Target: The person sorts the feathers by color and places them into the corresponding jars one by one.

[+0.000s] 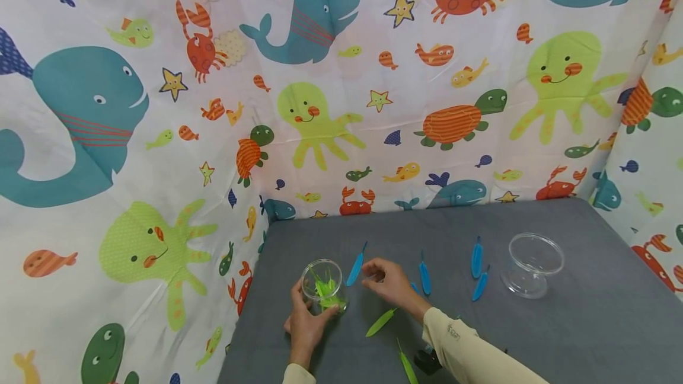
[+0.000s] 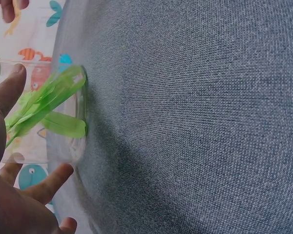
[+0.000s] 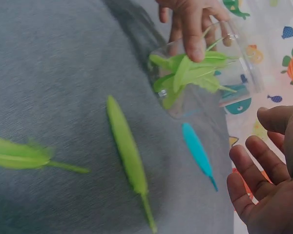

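Note:
My left hand (image 1: pixel 308 326) grips a clear glass cup (image 3: pixel 240 66) low on its side, thumb across the front and fingers around the far side. Several green feathers (image 1: pixel 326 290) stand and lean inside the cup. My right hand (image 1: pixel 392 282) hovers over the cloth to the right of the cup, fingers loosely bent and holding nothing. In the head view its fingertips come close to a blue feather (image 1: pixel 355 268) lying beside the cup. A green feather (image 1: pixel 381 323) lies below the right hand, and another green feather (image 1: pixel 407 366) is nearer to me.
Blue feathers (image 1: pixel 424 278) lie scattered right of my right hand, two of them (image 1: pixel 476 258) farther over. A clear footed glass bowl (image 1: pixel 525 287) stands at the right. A small black object (image 1: pixel 427 361) shows beside my right sleeve. Sea-animal curtains (image 1: pixel 331 194) border the grey table (image 1: pixel 597 313).

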`<state>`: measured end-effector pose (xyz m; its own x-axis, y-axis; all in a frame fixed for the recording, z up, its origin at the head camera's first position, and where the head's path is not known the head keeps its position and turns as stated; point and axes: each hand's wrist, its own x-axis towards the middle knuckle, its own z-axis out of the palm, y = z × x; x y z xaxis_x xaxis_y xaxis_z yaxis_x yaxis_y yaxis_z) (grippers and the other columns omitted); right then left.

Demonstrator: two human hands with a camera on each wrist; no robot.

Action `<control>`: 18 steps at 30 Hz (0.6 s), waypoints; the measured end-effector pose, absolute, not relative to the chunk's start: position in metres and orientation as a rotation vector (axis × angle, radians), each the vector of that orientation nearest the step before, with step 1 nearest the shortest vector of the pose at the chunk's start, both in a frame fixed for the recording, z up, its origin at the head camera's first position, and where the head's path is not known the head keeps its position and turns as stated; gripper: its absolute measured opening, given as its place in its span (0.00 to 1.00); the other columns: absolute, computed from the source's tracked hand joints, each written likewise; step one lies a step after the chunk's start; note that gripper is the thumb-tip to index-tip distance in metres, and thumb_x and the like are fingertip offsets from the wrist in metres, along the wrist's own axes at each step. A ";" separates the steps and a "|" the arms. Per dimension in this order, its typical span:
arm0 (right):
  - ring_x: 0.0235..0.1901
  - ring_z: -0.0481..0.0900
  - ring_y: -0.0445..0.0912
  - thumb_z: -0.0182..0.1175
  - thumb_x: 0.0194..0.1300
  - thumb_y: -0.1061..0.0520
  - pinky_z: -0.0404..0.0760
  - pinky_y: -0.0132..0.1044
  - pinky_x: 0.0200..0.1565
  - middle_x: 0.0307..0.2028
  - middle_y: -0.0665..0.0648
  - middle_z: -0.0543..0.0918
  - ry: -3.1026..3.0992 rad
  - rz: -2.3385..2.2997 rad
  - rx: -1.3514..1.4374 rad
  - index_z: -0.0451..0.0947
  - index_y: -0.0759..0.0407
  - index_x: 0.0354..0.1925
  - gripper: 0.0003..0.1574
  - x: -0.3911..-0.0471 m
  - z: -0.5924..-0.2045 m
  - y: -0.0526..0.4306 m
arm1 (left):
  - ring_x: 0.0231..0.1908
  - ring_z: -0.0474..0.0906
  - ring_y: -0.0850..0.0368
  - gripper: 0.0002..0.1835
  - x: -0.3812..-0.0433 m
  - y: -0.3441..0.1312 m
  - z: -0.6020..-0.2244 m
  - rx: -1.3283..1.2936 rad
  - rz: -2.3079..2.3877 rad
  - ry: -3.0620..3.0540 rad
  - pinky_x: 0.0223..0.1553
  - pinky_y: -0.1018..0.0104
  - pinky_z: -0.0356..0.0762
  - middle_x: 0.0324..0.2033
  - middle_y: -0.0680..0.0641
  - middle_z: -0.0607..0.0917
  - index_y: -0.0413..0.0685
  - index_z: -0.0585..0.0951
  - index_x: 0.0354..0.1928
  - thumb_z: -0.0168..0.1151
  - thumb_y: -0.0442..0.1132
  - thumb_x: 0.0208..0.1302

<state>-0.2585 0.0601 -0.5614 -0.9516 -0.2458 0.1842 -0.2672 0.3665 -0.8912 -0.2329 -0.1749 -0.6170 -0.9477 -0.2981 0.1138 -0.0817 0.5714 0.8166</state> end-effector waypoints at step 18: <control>0.31 0.73 0.43 0.76 0.55 0.49 0.73 0.39 0.34 0.34 0.54 0.79 -2.994 1.222 0.548 0.81 0.60 0.42 0.22 -0.201 -0.599 0.086 | 0.58 0.81 0.34 0.59 -0.235 -0.175 -0.618 0.347 -1.325 -2.577 0.57 0.38 0.46 0.73 0.45 0.72 0.59 0.58 0.75 0.86 0.47 0.42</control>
